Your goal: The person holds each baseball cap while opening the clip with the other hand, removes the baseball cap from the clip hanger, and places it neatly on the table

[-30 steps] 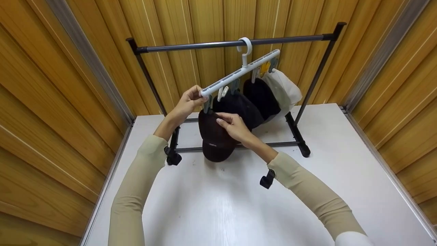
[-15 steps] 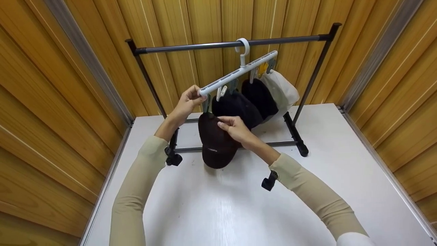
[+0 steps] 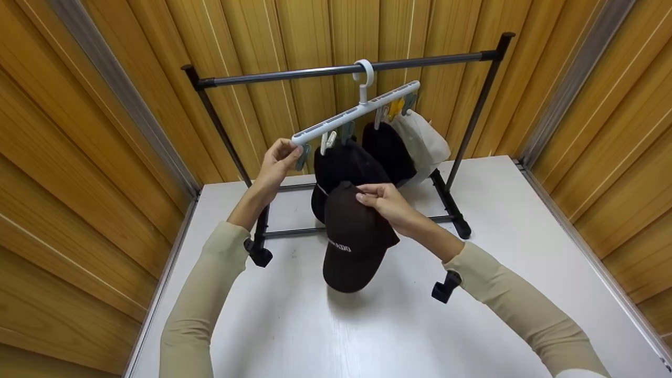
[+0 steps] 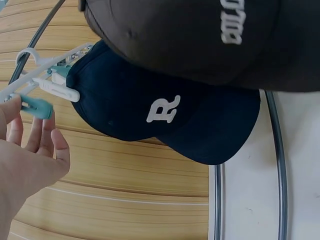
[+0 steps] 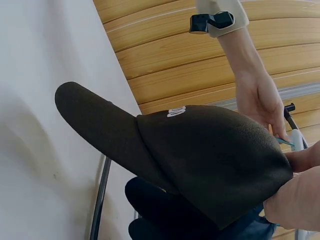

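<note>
Brown cap (image 3: 354,226) unclipped, in right hand (image 3: 394,207)

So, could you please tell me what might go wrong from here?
The right hand pinches the brown cap only near its edge, so the cap might slip and drop. The left hand pinches a clip at the end of the hanger, which hangs from the rail by one hook; a tug there could swing it. The brown cap partly covers the navy cap in view, so it might bump that one.
</note>
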A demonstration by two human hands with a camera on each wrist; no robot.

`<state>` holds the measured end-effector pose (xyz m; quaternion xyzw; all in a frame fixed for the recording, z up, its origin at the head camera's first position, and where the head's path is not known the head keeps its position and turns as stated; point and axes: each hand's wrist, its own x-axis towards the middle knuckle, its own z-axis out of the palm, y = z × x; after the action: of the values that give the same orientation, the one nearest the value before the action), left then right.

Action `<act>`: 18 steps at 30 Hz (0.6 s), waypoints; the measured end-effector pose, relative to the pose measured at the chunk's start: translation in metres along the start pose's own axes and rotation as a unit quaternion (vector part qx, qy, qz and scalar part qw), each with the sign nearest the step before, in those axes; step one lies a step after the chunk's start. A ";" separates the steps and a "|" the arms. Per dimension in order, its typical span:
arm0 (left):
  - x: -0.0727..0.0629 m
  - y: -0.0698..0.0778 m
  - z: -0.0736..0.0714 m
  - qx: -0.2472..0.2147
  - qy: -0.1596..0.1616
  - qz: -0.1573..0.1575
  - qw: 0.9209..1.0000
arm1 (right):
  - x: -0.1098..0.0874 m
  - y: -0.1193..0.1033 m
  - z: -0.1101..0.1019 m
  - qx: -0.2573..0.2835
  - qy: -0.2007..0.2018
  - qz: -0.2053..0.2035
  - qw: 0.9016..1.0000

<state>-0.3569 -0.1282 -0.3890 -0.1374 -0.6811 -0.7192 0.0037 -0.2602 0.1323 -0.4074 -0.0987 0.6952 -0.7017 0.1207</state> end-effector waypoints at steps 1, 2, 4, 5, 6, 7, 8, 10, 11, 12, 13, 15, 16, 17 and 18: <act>-0.001 0.000 0.000 0.002 0.005 -0.003 1.000 | -0.004 -0.001 -0.003 0.001 0.000 0.002 1.000; -0.003 0.001 -0.001 0.003 0.009 -0.005 1.000 | -0.007 -0.002 -0.007 0.003 0.001 0.004 1.000; -0.005 0.001 -0.001 0.005 0.012 -0.009 1.000 | -0.014 -0.003 -0.014 0.004 0.007 0.009 1.000; -0.006 0.002 -0.001 0.007 0.012 -0.011 1.000 | -0.018 -0.003 -0.018 0.004 0.010 0.011 1.000; -0.007 0.002 -0.002 0.011 0.010 -0.014 1.000 | -0.022 -0.004 -0.022 0.005 0.013 0.015 1.000; -0.007 0.002 -0.003 0.016 0.009 -0.017 1.000 | -0.025 -0.004 -0.025 0.006 0.017 0.019 1.000; -0.008 0.003 -0.004 0.018 0.009 -0.019 1.000 | -0.028 -0.004 -0.029 0.005 0.020 0.022 1.000; -0.009 0.004 -0.005 0.022 0.012 -0.021 0.999 | -0.034 -0.005 -0.037 0.002 0.021 0.029 0.999; -0.009 0.004 -0.006 0.025 0.014 -0.022 0.999 | -0.037 -0.005 -0.040 0.000 0.021 0.032 0.999; -0.009 0.005 -0.007 0.024 0.017 -0.021 0.999 | -0.039 -0.005 -0.044 0.000 0.019 0.035 0.999; -0.009 0.005 -0.008 0.024 0.020 -0.019 0.999 | -0.042 -0.005 -0.048 0.000 0.018 0.035 0.999; -0.010 0.006 -0.010 0.022 0.023 -0.017 0.999 | -0.047 -0.004 -0.056 0.001 0.015 0.036 0.999; -0.010 0.007 -0.011 0.021 0.024 -0.015 0.999 | -0.049 -0.003 -0.060 0.002 0.015 0.037 0.999; -0.010 0.007 -0.012 0.019 0.025 -0.013 0.999 | -0.051 -0.002 -0.064 0.002 0.014 0.036 0.999; -0.011 0.007 -0.013 0.018 0.024 -0.012 0.999 | -0.052 0.000 -0.068 0.003 0.015 0.037 0.999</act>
<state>-0.3475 -0.1431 -0.3850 -0.1121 -0.6949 -0.7102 0.0139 -0.2314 0.2132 -0.4066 -0.0623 0.6981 -0.7001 0.1367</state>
